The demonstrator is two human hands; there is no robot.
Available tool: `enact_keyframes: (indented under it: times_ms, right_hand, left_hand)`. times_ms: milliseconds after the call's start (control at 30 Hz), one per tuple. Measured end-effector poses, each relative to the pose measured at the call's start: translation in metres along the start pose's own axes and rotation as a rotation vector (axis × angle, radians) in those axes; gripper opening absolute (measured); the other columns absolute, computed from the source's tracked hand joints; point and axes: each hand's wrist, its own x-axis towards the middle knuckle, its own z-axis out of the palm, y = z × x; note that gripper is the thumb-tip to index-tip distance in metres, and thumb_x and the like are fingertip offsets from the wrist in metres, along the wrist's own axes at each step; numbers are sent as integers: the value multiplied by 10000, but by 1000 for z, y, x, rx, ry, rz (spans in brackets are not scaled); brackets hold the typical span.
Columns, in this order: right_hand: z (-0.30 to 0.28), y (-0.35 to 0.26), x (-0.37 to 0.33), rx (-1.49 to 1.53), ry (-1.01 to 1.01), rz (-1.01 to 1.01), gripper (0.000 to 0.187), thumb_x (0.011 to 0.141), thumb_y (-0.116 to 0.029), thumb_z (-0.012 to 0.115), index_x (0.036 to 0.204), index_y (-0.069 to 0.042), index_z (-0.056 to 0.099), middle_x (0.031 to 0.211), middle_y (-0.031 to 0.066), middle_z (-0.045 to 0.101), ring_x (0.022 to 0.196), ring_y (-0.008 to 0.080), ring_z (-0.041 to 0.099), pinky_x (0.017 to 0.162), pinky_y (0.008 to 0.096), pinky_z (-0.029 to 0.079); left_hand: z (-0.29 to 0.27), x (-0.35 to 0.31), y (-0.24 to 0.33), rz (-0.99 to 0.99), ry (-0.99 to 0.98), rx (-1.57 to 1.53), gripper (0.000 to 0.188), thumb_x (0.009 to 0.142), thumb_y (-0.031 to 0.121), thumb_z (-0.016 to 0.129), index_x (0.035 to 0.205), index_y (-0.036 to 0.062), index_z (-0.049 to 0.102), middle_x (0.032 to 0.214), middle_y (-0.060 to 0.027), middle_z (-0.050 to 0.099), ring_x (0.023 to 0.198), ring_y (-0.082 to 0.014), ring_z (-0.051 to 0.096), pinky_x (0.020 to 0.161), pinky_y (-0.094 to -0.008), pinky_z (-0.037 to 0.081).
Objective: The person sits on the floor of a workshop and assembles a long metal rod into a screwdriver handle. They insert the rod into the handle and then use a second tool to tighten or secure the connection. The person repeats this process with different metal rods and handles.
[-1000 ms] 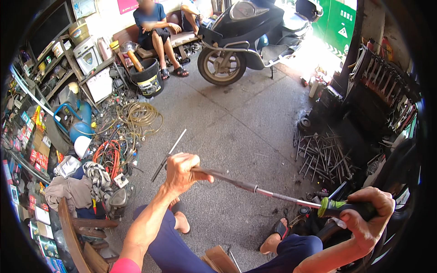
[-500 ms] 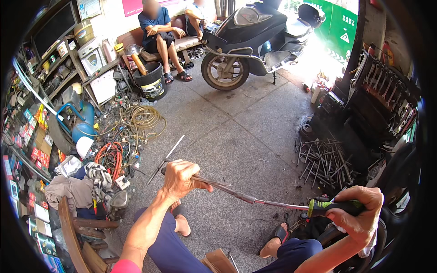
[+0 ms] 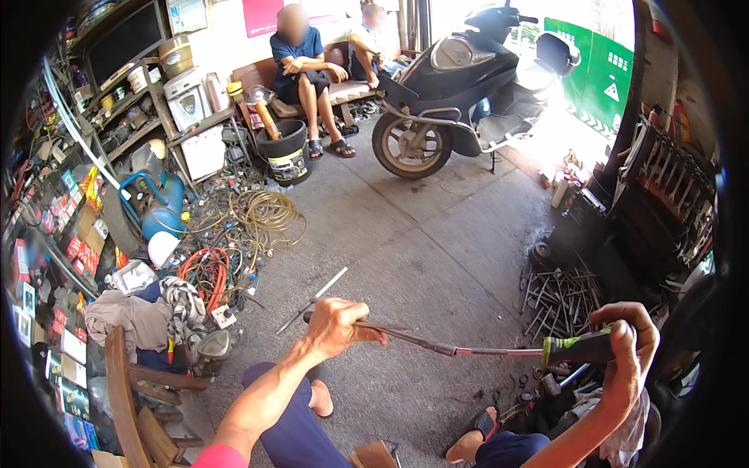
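Above the grey floor point(image 3: 437, 242), in front of the person's dark blue trousers point(image 3: 300, 425), a slim shaft point(image 3: 499, 352) runs between the two hands. The left hand point(image 3: 343, 329) is closed in a fist around a dark strip point(image 3: 409, 337) that meets the shaft at a thicker sleeve point(image 3: 445, 349). The right hand point(image 3: 630, 349) is wrapped round the black-and-green handle point(image 3: 581, 348) at the shaft's other end, fingers curled and thumb raised. Just past the left hand slants a thin rod point(image 3: 331, 282), pale above and dark below; whether that hand touches it cannot be told. To the right, loose metal bars point(image 3: 555, 303) lie heaped. To the left lie a coil of yellowish hose point(image 3: 269, 220) and a tangle of orange cable point(image 3: 204, 274). Farther off, two people point(image 3: 300, 61) sit near a black scooter point(image 3: 437, 97) and a black bucket point(image 3: 273, 148).
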Motion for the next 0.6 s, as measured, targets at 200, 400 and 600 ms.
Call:
enact_keyframes:
  times_ms: [200, 400, 600]
  right_hand:
    - [16, 10, 11, -68, 162, 50, 500, 861, -408, 629, 1152, -3, 602, 841, 99, 657, 730, 95, 591, 648, 216, 449]
    - [17, 11, 9, 160, -69, -12, 914, 662, -315, 829, 1390, -7, 371, 899, 127, 634, 627, 132, 657, 491, 200, 520]
    - [12, 6, 7, 299, -161, 22, 938, 633, -216, 856, 1383, 25, 348, 935, 139, 623, 672, 160, 672, 559, 231, 558]
  left_hand:
    - [9, -11, 10, -61, -72, -53, 587, 741, 594, 663, 583, 74, 441, 469, -54, 471, 414, -206, 508, 411, -334, 385]
    - [14, -22, 11, -97, -91, -54, 573, 745, 579, 671, 581, 73, 458, 454, -53, 475, 387, -199, 488, 391, -337, 376]
    - [19, -30, 15, -131, -100, -65, 547, 721, 543, 711, 608, 60, 478, 491, -65, 496, 430, -219, 505, 417, -352, 374]
